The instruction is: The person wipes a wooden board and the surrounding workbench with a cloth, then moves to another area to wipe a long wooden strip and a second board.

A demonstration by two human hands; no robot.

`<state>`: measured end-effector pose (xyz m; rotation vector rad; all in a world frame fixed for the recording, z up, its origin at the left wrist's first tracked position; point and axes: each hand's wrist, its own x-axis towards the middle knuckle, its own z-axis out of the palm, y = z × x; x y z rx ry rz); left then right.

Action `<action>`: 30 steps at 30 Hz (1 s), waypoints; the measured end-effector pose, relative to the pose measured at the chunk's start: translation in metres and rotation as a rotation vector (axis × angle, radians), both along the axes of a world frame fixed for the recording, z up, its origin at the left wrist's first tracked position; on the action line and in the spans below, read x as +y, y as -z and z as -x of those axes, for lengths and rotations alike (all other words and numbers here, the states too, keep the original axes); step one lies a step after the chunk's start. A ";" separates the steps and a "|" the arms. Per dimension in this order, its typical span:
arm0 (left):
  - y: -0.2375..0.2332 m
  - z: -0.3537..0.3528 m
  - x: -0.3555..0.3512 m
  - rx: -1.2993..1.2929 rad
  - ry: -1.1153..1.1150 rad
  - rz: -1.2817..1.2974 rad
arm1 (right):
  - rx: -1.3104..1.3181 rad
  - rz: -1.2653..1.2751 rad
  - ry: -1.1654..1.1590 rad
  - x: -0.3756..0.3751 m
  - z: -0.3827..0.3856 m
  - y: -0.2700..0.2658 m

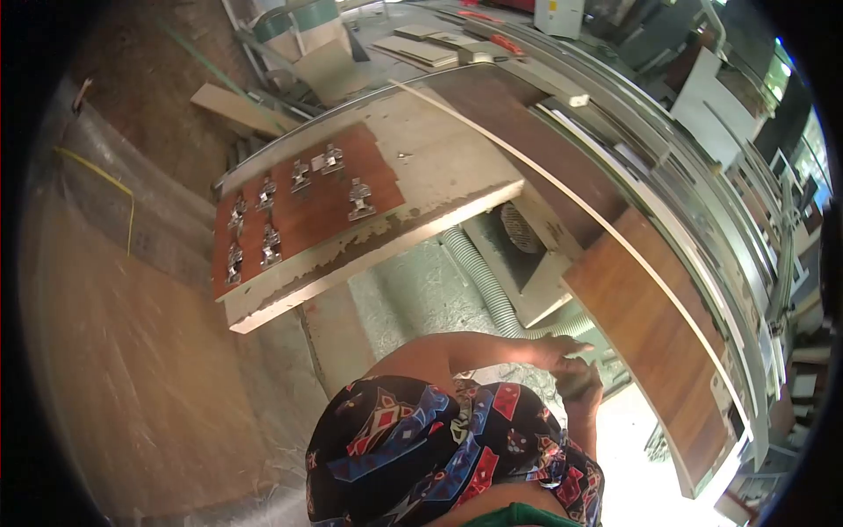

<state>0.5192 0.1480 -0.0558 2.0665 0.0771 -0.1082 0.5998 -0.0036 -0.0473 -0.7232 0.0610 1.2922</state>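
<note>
Both hands are close together in front of my body, right of centre. My left hand (pixel 555 350) reaches across from the left, fingers drawn together with one or two tips pointing right. Just below it, my right hand (pixel 583 385) is curled around something small and greyish that I cannot make out. To their right lies a long brown wood panel (pixel 654 338). On the worktable (pixel 457 149) at the upper left, a reddish-brown sheet (pixel 312 198) carries several metal hinges (pixel 360 199), away from both hands.
A ribbed hose (pixel 486 281) runs below the table beside a box with a round vent (pixel 520 228). A thin pale strip (pixel 562 189) crosses the dark panels. Stacked boards and metal profiles (pixel 694 206) line the right. Plastic sheeting (pixel 132 299) hangs left.
</note>
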 end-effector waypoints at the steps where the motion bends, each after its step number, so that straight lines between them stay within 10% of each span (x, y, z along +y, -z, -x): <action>1: 0.024 0.006 0.011 0.029 -0.162 0.115 | -0.086 0.070 0.000 0.012 0.006 -0.019; 4: 0.055 0.018 0.035 0.131 -0.433 0.537 | -0.330 0.139 0.024 0.030 0.013 -0.033; 6: -0.026 0.041 0.035 0.453 -0.539 1.238 | -0.787 0.137 -0.072 0.049 0.020 -0.022; 8: -0.015 0.038 0.030 0.230 -0.379 1.658 | -1.235 0.264 -0.174 0.077 0.037 -0.003; 10: -0.010 0.030 0.031 0.110 -0.692 1.527 | -1.821 0.230 -0.275 0.078 0.045 -0.009; 14: 0.007 0.039 0.075 0.101 -1.008 1.369 | -1.922 0.163 -0.420 0.086 0.061 -0.030; 18: -0.007 0.048 0.139 -0.302 -0.765 1.394 | -1.905 0.277 -0.768 0.043 0.048 0.004; 22: -0.064 0.086 0.233 -0.359 -0.853 0.942 | -1.571 0.635 -0.716 -0.018 0.062 0.067; 25: -0.092 0.085 0.291 -0.513 -1.028 0.005 | -1.491 0.818 -0.638 -0.071 0.050 0.071; 28: -0.048 0.106 0.411 -0.122 -0.866 -0.531 | -1.573 1.014 -0.369 -0.085 0.075 0.082; 30: -0.093 0.111 0.363 0.035 -0.971 -1.034 | -1.614 1.102 -0.069 -0.084 0.077 0.058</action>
